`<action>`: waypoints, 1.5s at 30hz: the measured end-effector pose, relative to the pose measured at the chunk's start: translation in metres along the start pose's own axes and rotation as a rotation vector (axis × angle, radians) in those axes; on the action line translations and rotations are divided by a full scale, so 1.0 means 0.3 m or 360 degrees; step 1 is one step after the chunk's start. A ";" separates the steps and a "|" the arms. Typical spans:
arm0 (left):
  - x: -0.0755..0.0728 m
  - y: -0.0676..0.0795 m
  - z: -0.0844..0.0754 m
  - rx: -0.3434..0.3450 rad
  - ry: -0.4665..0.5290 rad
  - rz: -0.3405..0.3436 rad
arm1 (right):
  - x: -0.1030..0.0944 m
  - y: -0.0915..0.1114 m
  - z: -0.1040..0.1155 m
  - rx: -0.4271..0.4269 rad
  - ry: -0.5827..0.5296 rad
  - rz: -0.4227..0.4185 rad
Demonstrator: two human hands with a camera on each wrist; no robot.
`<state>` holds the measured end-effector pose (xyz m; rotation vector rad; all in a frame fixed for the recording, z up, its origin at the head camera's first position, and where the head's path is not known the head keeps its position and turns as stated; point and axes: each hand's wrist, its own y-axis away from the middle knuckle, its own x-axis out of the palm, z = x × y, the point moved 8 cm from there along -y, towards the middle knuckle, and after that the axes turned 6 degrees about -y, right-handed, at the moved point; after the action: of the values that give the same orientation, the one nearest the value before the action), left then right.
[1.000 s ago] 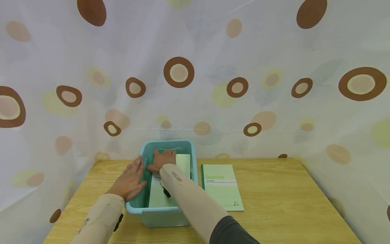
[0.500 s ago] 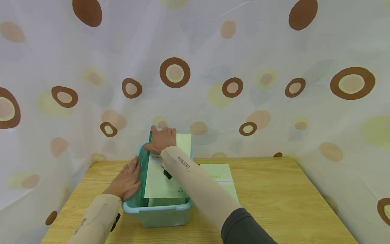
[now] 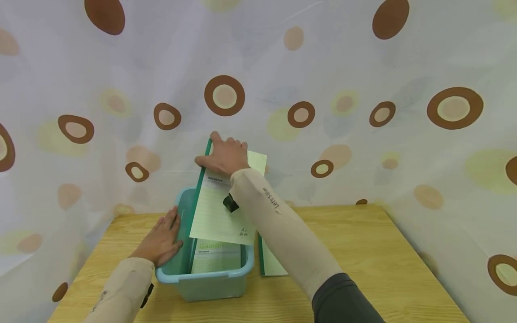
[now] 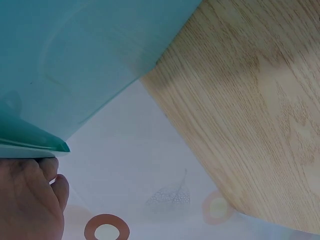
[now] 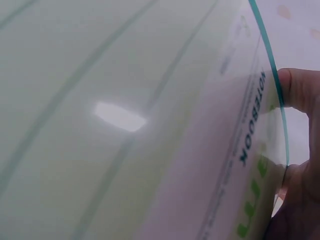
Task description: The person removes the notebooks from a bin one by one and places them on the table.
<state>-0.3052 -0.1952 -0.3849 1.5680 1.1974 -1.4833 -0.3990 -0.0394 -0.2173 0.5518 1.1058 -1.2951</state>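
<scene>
A notebook (image 3: 218,211) with a pale green cover and dark green spine hangs tilted above the light-blue plastic bin (image 3: 214,287). My right hand (image 3: 226,154) grips its top end, thumb at the spine edge; the right wrist view shows the cover (image 5: 120,165) up close and the fingers (image 5: 300,90) at its edge. Another notebook (image 3: 216,258) lies in the bin, partly covered by the lifted one. My left hand (image 3: 159,242) rests on the bin's left rim with its fingers extended. The left wrist view has that hand (image 4: 30,200) against the rim.
One more notebook (image 3: 271,260) lies on the wooden table (image 3: 363,269) right of the bin, mostly hidden by my right forearm. A patterned sheet (image 3: 258,58) hangs behind the table and along its sides.
My right hand has lifted the notebook up out of the bin and slightly right, uncovering the one beneath it. The left hand has stayed on the rim. The head view has shifted slightly.
</scene>
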 end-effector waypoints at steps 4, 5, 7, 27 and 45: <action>0.010 -0.003 0.001 -0.0007 -0.0050 0.0043 | -0.075 0.027 -0.054 0.0003 -0.0047 -0.0026; 0.011 -0.003 0.001 -0.0010 -0.0059 0.0054 | -0.090 0.033 -0.071 0.0000 -0.0052 -0.0037; 0.012 -0.001 0.001 -0.0008 -0.0078 0.0069 | -0.113 0.048 -0.108 -0.0005 -0.0067 -0.0047; 0.017 -0.009 0.010 -0.0017 -0.0066 0.0079 | -0.088 0.206 -0.660 -0.0046 -0.0020 -0.0156; 0.008 -0.001 0.002 0.0006 -0.0076 0.0061 | 0.167 0.322 -1.083 0.0035 0.0008 0.0026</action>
<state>-0.3058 -0.1954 -0.3874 1.5411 1.1317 -1.4908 -0.4211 0.2352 -0.4209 0.5797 1.0906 -1.2934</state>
